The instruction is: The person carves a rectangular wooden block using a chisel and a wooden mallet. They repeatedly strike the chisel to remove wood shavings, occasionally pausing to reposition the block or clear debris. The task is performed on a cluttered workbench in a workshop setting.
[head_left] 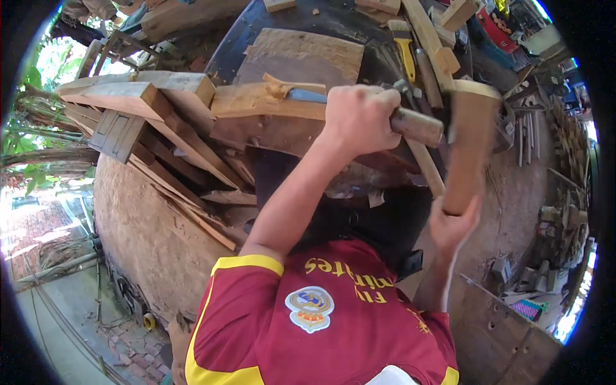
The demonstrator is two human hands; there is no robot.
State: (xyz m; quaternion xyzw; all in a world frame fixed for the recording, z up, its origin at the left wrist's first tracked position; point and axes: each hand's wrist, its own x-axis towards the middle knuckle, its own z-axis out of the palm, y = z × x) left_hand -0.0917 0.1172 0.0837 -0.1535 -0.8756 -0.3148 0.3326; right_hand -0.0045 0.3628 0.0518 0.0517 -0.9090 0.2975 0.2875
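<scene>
My left hand (360,119) is wrapped round the handle of a chisel (418,127), its butt end sticking out to the right. The chisel's flat metal blade points left and lies on a wooden beam (266,108). A curled wood shaving (277,87) stands up by the blade's tip. To the right, my right hand (453,223) grips a wooden mallet (473,147), smeared by motion. The mallet's body is close to the chisel's butt end; whether they touch I cannot tell.
Long timbers (135,96) reach out to the left. A wide board (301,54) lies behind the beam on a dark tabletop (240,25). A yellow-handled brush (406,54) and several tools lie at the back right. A red container (495,31) stands at the far right.
</scene>
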